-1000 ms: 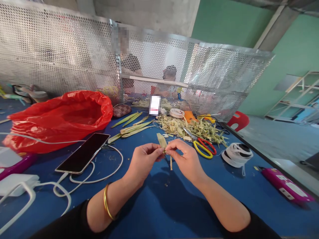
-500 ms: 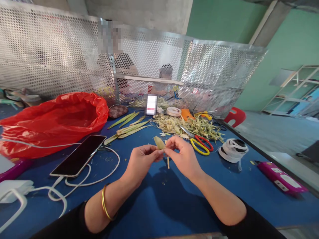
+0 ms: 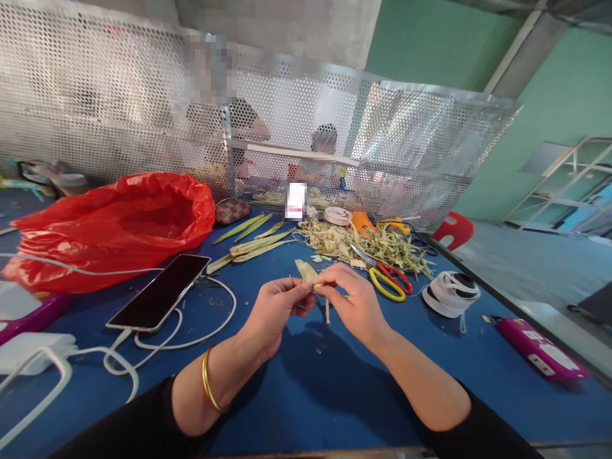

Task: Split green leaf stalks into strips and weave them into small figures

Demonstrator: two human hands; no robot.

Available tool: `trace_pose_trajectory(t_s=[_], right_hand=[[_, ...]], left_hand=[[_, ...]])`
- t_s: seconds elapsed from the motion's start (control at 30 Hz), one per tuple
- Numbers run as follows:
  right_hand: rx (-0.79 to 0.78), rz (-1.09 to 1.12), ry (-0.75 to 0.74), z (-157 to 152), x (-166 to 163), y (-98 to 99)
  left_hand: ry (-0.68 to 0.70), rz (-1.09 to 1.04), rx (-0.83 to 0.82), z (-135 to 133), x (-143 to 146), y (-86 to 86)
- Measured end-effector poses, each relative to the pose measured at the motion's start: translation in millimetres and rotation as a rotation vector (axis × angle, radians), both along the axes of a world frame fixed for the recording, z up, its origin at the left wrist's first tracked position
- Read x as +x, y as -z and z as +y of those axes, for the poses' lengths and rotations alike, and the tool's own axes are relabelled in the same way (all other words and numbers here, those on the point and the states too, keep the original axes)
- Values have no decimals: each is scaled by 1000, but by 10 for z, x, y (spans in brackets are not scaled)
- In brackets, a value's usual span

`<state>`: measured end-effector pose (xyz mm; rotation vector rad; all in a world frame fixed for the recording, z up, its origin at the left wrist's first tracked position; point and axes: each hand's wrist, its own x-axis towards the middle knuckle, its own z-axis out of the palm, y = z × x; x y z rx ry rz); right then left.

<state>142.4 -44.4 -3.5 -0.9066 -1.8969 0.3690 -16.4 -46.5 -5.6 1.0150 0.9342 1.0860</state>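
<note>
Between my two hands, over the middle of the blue table, is a pale yellow-green piece of dried leaf (image 3: 305, 270). My left hand (image 3: 280, 301) pinches its lower end between thumb and forefinger. Close against it, my right hand (image 3: 348, 299) grips the same end, with its fingers bent over it. A thin pale strip (image 3: 327, 310) hangs below the right fingers. Just beyond the right hand lie scissors (image 3: 388, 280) with red and yellow handles. Behind them spreads a heap of dry leaf scraps (image 3: 373, 245), and long folded leaf strips (image 3: 261, 245) lie to its left.
On the left are a red plastic bag (image 3: 119, 229), a phone (image 3: 160, 293) with a white cable, and a white charger (image 3: 38, 354). A white ribbon roll (image 3: 451, 294) and purple pack (image 3: 540, 349) sit right. Perforated metal panels (image 3: 296, 115) stand behind, with people beyond.
The whole view has shifted slightly, moving the scene a little to the right. My right fingers have curled further over the leaf's lower end, while both hands stay together on it.
</note>
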Motion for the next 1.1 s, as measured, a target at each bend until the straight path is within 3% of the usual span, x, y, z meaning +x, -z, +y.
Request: trace_pose_trajectory(t_s=[0.37, 0.5, 0.7, 1.1], right_hand=[[-23, -17, 41, -19, -2, 2], [-46, -32, 53, -33, -4, -10], [-248, 72, 92, -32, 4, -32], [-345, 145, 124, -21, 5, -43]], left_hand=[[-47, 41, -31, -24, 23, -46], [-108, 127, 58, -20, 36, -44], [-113, 252, 239, -44, 63, -70], [-82, 326, 319, -21, 46, -45]])
